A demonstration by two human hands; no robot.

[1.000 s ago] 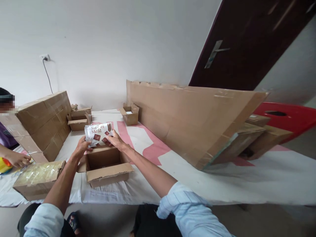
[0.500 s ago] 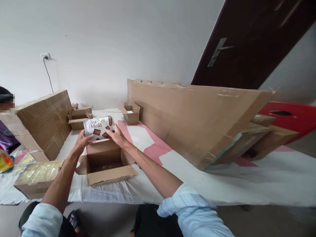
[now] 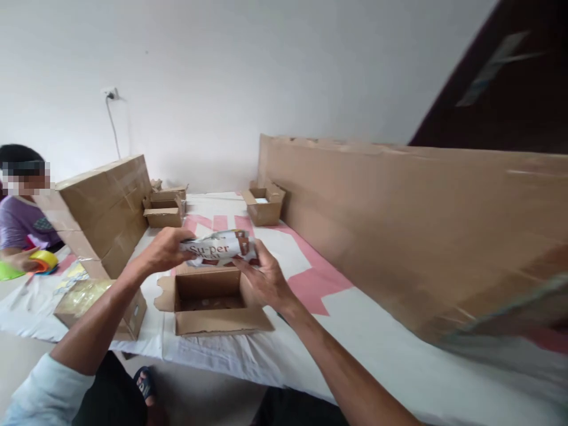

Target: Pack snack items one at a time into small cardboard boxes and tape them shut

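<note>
The left hand [image 3: 169,248] pinches the left end of a shiny white pouch [image 3: 213,245] printed "Su-per Meal", while the right hand [image 3: 268,275] grasps the right end, its thumb laid across the lower front and the other fingers mostly hidden behind. The pouch is held in the air, tilted so its front looks foreshortened, above the back edge of an open carton [image 3: 222,323]; whether it is a single pouch or several layered together, I cannot tell. Its creased, glossy film suggests a soft, pliable body, probably light enough for one hand, though two keep it from sagging. That film is likely a bit slick, so broad contact from thumb and fingers should serve better than fingertips alone. The two short ends look like the best places to take hold; a hard squeeze in the middle could crumple it or strain a seam. The carton stands on the cloth-covered tabletop [image 3: 373,355], flaps folded outward, its walls thin and bendable. A taped box [image 3: 84,296] sits beside the left forearm, and farther off, small open boxes [image 3: 164,219] stand near a cardboard stack [image 3: 110,219].
</note>
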